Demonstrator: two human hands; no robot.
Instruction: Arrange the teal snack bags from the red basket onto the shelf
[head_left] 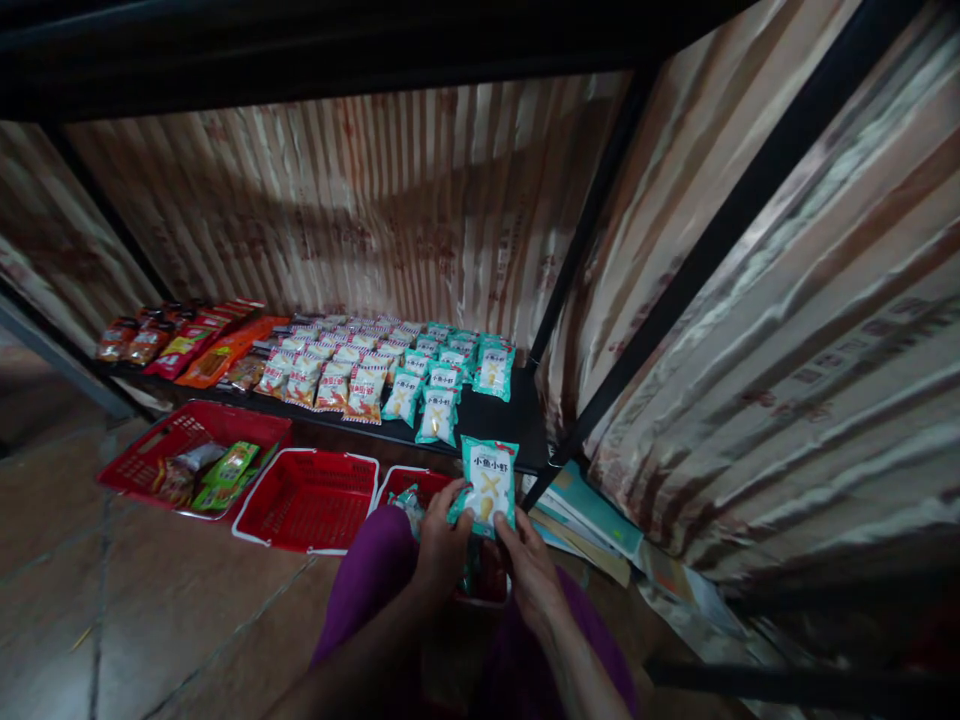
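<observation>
Both my hands hold one teal snack packet (489,484) upright in front of a low black shelf (495,420). My left hand (441,545) grips its lower left edge, fingers curled. My right hand (529,560) pinches its lower right corner. On the shelf lie rows of teal packets (439,385), cream and orange packets (334,372) and red packets (172,340). Under my hands is a red basket (409,482) with more teal packets inside. My purple-clad knees (375,580) are below.
Two more red baskets stand on the tiled floor: a middle one (306,498) and a left one (187,445) holding green packets. Black shelf posts (592,215) rise at the right. Striped curtain cloth (787,330) hangs behind and right. Flat cardboard pieces (589,515) lie by the post.
</observation>
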